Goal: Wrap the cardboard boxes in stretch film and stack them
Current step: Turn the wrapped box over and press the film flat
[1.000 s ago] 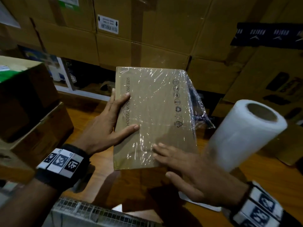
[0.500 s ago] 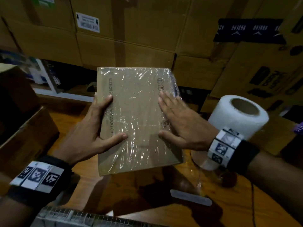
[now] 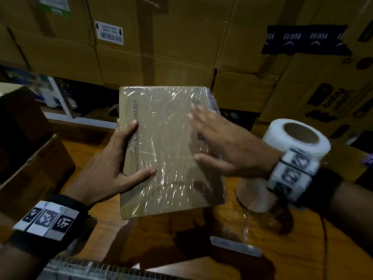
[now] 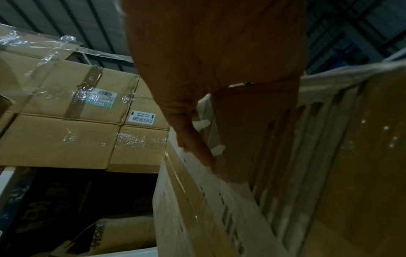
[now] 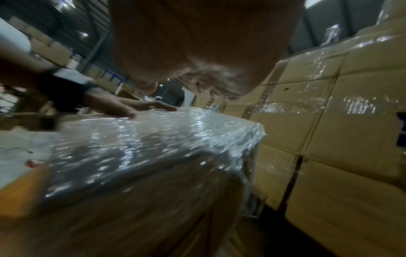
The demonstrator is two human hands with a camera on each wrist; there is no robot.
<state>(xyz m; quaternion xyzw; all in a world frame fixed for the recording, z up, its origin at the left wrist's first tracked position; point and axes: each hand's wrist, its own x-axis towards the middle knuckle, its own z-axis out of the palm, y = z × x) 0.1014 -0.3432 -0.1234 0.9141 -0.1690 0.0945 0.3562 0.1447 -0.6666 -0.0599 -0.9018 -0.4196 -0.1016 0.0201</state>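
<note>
Right hand [image 3: 224, 144] covers the wrapped box's [image 3: 167, 158] printed symbols.

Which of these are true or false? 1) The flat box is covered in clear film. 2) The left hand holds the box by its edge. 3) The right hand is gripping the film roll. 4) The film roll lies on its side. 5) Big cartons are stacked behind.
1) The flat box is covered in clear film: true.
2) The left hand holds the box by its edge: true.
3) The right hand is gripping the film roll: false; its flat fingers lie on the box's wrapped face.
4) The film roll lies on its side: false; it stands on end on the wooden table.
5) Big cartons are stacked behind: true.
</note>
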